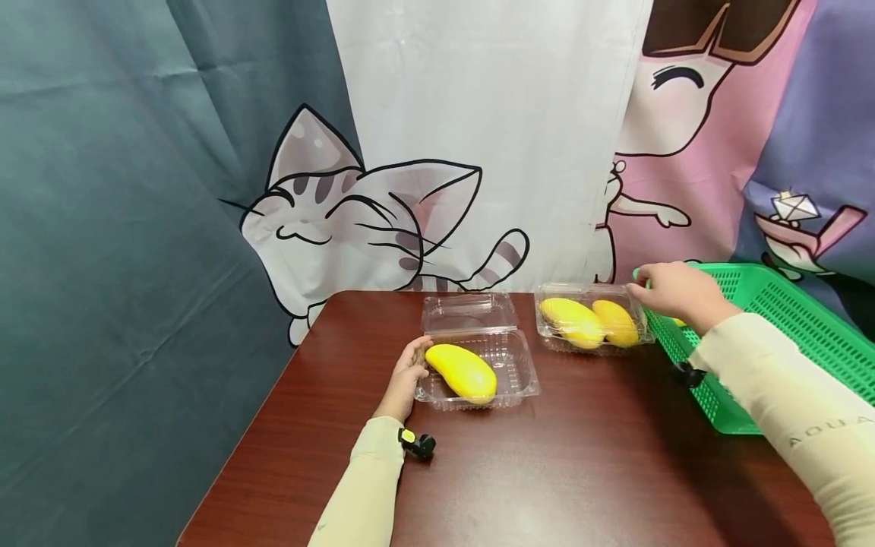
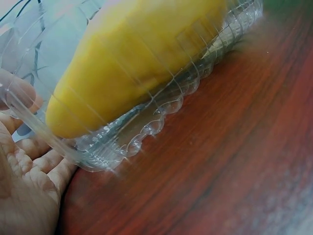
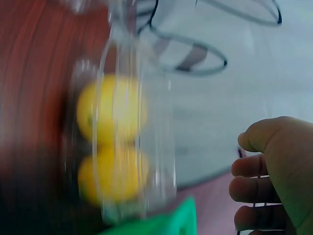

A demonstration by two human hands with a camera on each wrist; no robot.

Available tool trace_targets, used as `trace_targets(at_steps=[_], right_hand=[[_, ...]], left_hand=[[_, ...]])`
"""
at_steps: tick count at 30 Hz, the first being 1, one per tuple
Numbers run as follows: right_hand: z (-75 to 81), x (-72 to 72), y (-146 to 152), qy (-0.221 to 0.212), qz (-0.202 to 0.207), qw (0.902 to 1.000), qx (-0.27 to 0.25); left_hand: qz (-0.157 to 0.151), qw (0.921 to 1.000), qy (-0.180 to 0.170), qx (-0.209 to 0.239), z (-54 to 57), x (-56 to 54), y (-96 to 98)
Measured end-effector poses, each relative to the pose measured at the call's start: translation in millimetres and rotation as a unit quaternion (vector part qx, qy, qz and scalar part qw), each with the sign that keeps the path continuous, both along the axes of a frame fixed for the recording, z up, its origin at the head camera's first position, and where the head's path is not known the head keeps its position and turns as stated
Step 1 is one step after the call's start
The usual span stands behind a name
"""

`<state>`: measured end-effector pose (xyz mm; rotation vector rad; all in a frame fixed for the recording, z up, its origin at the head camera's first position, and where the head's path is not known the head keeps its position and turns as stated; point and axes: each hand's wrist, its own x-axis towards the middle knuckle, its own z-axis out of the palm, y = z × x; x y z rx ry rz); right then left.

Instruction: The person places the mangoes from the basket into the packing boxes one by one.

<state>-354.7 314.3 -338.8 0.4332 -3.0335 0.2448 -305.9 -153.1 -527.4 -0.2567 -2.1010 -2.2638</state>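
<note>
A yellow mango (image 1: 465,374) lies in the left part of an open clear plastic container (image 1: 514,372), its lid folded back. At the container's left side my left hand (image 1: 405,376) holds the rim; in the left wrist view, the thumb (image 2: 18,92) is by the rim and the other fingers (image 2: 51,164) are outside the wall. My right hand (image 1: 687,292) hovers at the near-left corner of a green basket (image 1: 738,285), fingers loosely curled around nothing. Just left of it stands a second clear container (image 1: 547,334) with two mangoes (image 1: 573,323) under its lid.
The green basket stands at the right of the brown table (image 1: 547,471), with a bit of yellow visible inside, partly hidden by my right arm. A printed curtain (image 1: 437,91) hangs right behind the table.
</note>
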Motion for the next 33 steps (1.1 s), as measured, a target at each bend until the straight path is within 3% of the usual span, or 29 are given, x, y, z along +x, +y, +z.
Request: trace_targets(at_steps=[4, 12, 16, 24, 33], right_hand=[[-1.7, -9.1, 35, 0.001, 0.011, 0.9996, 0.026], [-14.8, -30.2, 86, -0.012, 0.078, 0.9950, 0.062], [-27.5, -42.7, 97, -0.012, 0.104, 0.9911, 0.083], [-59.7, -59.3, 112, -0.019, 0.102, 0.9922, 0.069], [-86.0, -67.3, 122, -0.085, 0.115, 0.9892, 0.032]], left_hand=[[0.006, 1.0000, 0.000, 0.000, -0.5, -1.1, -1.3], [0.003, 1.0000, 0.003, -0.001, 0.6, -1.9, -4.7], [0.003, 1.0000, 0.006, 0.002, 2.8, -2.0, -6.1], [-0.002, 1.0000, 0.002, 0.008, 2.7, -3.0, -6.1], [-0.012, 0.9999, 0.002, 0.005, 1.1, -2.2, -3.8]])
